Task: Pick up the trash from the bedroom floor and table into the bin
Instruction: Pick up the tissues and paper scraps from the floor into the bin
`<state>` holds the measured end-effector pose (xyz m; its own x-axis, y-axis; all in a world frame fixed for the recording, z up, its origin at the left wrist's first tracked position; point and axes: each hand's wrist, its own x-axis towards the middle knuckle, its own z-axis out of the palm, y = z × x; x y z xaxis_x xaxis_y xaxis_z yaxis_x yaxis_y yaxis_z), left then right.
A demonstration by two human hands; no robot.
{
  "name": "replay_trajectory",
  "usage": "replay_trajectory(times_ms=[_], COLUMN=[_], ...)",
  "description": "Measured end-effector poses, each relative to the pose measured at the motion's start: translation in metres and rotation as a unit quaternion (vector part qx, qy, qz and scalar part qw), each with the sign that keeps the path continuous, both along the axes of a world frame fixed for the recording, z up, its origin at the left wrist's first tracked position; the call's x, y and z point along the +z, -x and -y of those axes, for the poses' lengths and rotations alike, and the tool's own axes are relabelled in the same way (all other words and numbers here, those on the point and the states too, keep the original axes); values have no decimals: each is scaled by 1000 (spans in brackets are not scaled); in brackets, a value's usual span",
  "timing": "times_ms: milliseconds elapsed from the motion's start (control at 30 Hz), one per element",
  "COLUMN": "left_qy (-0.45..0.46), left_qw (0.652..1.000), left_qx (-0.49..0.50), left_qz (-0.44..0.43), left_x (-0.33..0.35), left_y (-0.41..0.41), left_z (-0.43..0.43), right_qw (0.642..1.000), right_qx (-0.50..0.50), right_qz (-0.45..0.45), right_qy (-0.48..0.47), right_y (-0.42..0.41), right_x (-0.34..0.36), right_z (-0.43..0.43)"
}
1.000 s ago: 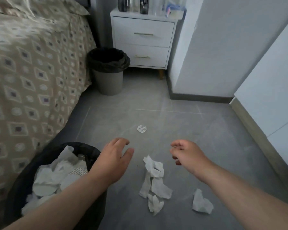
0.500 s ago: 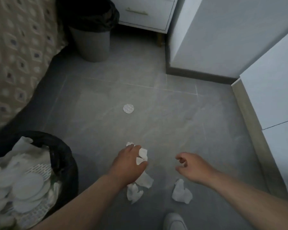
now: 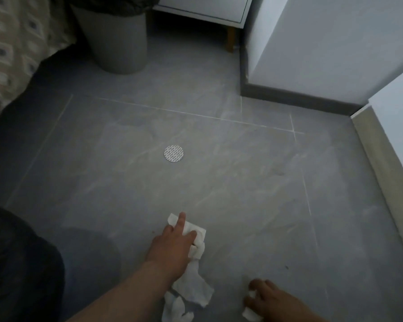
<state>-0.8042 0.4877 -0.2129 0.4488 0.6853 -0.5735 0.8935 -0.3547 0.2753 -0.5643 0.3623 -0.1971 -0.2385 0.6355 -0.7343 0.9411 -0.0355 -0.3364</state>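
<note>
Head view, left to right. Black-lined bin sat at the lower left edge, its contents out of frame. A second, grey bin stood far off beside the bed. One round pad lay alone mid-floor, well apart from both hands.

Left hand was clamped on a tissue wad on the floor, index finger straight, the rest curled in. Two loose tissue pieces lay just beside that wrist; couldn't tell if they were joined to the wad. Right hand was curled round a small scrap at the bottom edge. Hands were apart.

Count: 2 bins, 1 pad, roughly 4 tissue bits, 2 hands.

Advice: rake the loose pieces into the left grip before lifting and squeeze tight so nothing trails, then dump both handfuls in the near bin. The pad lay flat on tile and would likely need an edge-lift.
</note>
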Motion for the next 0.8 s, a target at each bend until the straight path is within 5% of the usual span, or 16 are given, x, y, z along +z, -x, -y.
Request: replay_trajectory(times_ms=[267, 533, 800], left_qy=[-1, -48, -34], left_qw=[998, 980, 893], left_qx=[59, 136, 318], left_qz=[35, 137, 317], left_x=[-14, 17, 147], left_y=[-16, -18, 37], left_z=[-14, -61, -97], right_qw=[971, 954, 945], right_qx=[-164, -225, -247], right_qz=[-37, -48, -101], right_qy=[-170, -194, -188], right_y=[-2, 20, 67], right_x=[-13, -5, 58], right_z=[-74, -121, -167])
